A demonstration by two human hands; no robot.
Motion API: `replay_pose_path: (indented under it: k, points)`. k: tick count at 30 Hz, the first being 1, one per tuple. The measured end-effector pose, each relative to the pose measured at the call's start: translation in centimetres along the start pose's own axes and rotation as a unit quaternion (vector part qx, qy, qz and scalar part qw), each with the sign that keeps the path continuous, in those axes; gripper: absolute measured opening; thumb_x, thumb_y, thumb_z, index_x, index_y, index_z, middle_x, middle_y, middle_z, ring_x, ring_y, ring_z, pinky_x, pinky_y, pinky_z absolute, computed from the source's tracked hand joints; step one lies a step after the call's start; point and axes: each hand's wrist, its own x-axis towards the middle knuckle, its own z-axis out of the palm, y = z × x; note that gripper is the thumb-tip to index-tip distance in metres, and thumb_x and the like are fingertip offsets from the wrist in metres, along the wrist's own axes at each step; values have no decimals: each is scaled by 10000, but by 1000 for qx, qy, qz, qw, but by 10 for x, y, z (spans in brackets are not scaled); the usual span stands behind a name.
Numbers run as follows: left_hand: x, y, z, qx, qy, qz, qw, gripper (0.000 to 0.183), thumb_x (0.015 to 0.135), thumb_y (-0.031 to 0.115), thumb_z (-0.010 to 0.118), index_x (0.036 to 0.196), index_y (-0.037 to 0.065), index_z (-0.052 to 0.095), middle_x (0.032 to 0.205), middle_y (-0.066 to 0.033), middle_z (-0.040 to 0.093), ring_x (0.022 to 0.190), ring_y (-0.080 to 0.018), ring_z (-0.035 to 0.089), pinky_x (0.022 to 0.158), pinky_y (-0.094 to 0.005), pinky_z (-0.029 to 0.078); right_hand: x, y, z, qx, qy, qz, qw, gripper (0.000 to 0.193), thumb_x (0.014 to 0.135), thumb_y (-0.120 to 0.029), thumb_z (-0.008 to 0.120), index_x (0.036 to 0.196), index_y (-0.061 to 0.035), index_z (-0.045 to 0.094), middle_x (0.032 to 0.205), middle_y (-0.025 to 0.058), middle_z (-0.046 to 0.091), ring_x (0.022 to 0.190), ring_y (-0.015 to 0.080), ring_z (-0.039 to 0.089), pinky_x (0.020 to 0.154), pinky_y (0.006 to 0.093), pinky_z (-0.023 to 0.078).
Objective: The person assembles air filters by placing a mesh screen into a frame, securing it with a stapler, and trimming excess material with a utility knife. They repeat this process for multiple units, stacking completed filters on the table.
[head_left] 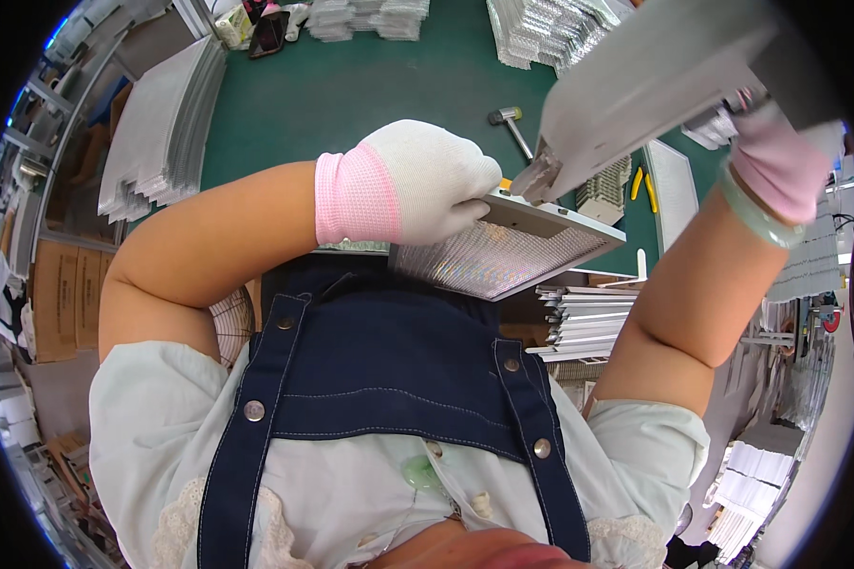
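Observation:
A shallow metal-framed mesh panel [498,261] is tilted up at the near edge of the green table. My left hand [436,180], in a white glove with a pink cuff, is closed on its upper edge. A bit of yellow shows by the fingertips, too small to name. Over the panel slants a large grey tool [636,100], its narrow tip at the frame's upper edge; I cannot tell whether they touch. My right hand [788,147], gloved too, is raised at the tool's dark rear end and closed around it, its fingers mostly hidden behind the tool.
A hammer [510,128] and yellow-handled pliers [643,188] lie on the green table [351,81]. Stacked panels stand at the left [166,123] and far right [546,33]. A phone [269,34] lies at the back left. White metal strips [588,322] are piled below the table's edge.

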Motion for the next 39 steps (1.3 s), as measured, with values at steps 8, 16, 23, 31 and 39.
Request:
replay_pose_path:
  k: [8, 16, 23, 31, 39]
  points:
    - [0, 1, 6, -35, 18, 2, 999, 217, 858, 248, 624, 853, 31, 623, 768, -145, 643, 721, -352, 653, 669, -441, 530, -19, 58, -1, 62, 25, 79, 995, 262, 967, -187, 597, 1158, -11, 637, 978, 96, 696, 815, 187, 688, 713, 336, 594]
    - [2, -2, 14, -22, 61, 59, 996, 276, 862, 311, 671, 935, 48, 632, 779, -149, 648, 752, -360, 659, 685, -443, 529, -31, 64, 6, -81, 71, -32, 994, 222, 979, -133, 559, 1142, -6, 644, 976, 79, 689, 779, 175, 668, 673, 306, 573]
    - [3, -6, 18, -15, 40, 32, 999, 257, 874, 293, 666, 927, 43, 630, 775, -155, 646, 759, -364, 659, 701, -447, 528, -31, 78, 16, -180, 131, -51, 974, 310, 963, -202, 569, 1204, -8, 593, 1056, 95, 661, 877, 196, 645, 773, 328, 537]
    - [2, -13, 26, -45, 36, 18, 998, 264, 873, 293, 664, 917, 36, 627, 775, -161, 644, 758, -367, 659, 702, -449, 526, -25, 75, 25, -120, 118, -10, 986, 447, 942, -291, 585, 1288, -13, 527, 1158, 116, 622, 994, 223, 613, 883, 360, 490]
    - [-8, -15, 17, -37, 26, 0, 999, 231, 875, 277, 653, 939, 56, 644, 776, -149, 637, 755, -359, 649, 689, -439, 518, -3, 53, 34, -75, 91, 42, 992, 594, 921, -380, 600, 1371, -18, 461, 1260, 137, 584, 1110, 251, 581, 994, 391, 443]
